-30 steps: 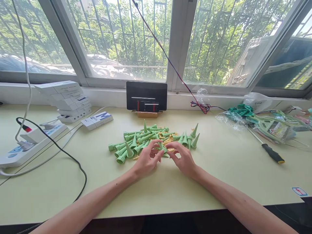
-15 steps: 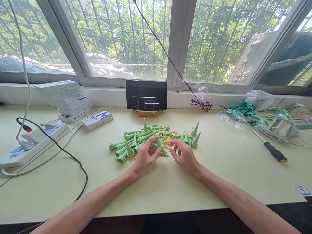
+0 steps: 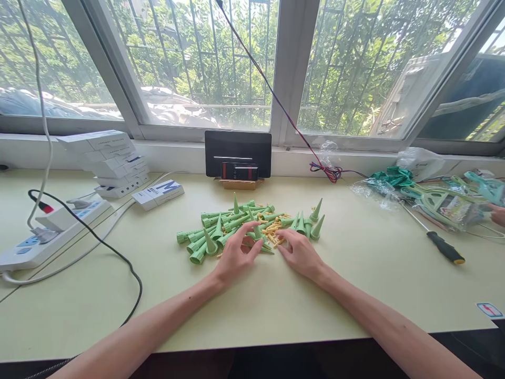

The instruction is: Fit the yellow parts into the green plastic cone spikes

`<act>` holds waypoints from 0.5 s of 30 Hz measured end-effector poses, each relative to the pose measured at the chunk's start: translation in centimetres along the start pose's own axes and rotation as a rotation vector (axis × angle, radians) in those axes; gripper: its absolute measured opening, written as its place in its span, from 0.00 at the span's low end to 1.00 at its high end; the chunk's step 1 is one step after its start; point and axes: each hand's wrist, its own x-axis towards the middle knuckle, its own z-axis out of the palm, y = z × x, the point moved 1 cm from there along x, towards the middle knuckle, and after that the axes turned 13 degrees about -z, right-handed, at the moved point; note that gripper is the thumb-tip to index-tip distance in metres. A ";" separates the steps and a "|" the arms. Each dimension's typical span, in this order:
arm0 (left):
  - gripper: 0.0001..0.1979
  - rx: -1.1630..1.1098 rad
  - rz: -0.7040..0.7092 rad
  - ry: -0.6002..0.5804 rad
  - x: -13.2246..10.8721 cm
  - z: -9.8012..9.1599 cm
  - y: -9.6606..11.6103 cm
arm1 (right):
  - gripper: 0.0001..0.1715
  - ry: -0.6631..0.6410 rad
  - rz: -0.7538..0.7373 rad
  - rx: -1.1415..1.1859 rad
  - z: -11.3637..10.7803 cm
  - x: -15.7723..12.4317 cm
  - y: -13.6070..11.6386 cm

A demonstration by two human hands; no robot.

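A pile of green plastic cone spikes (image 3: 224, 226) lies mid-table, with small yellow pieces (image 3: 272, 230) mixed in on its right side. My left hand (image 3: 235, 253) rests at the pile's near edge, thumb and fingers curled round one green cone (image 3: 256, 234). My right hand (image 3: 300, 253) lies beside it, its curled fingertips pressed down among the yellow pieces; what it pinches is hidden. A few cones (image 3: 313, 221) stand upright just beyond my right hand.
A power strip (image 3: 43, 237) and black cable (image 3: 130, 273) lie at the left, by stacked white boxes (image 3: 106, 163). A black screen (image 3: 238, 152) stands at the sill. A screwdriver (image 3: 444, 246) and bagged green items (image 3: 437, 202) lie right, where another person's hand (image 3: 499, 215) shows.
My right hand's fingers have dropped from raised onto the yellow pieces. My left hand stays on the cone. Another person's hand has appeared at the far right edge.
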 end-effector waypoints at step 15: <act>0.20 -0.026 -0.017 -0.042 -0.1 0.1 0.0 | 0.11 -0.015 -0.013 0.018 0.1 0.0 0.2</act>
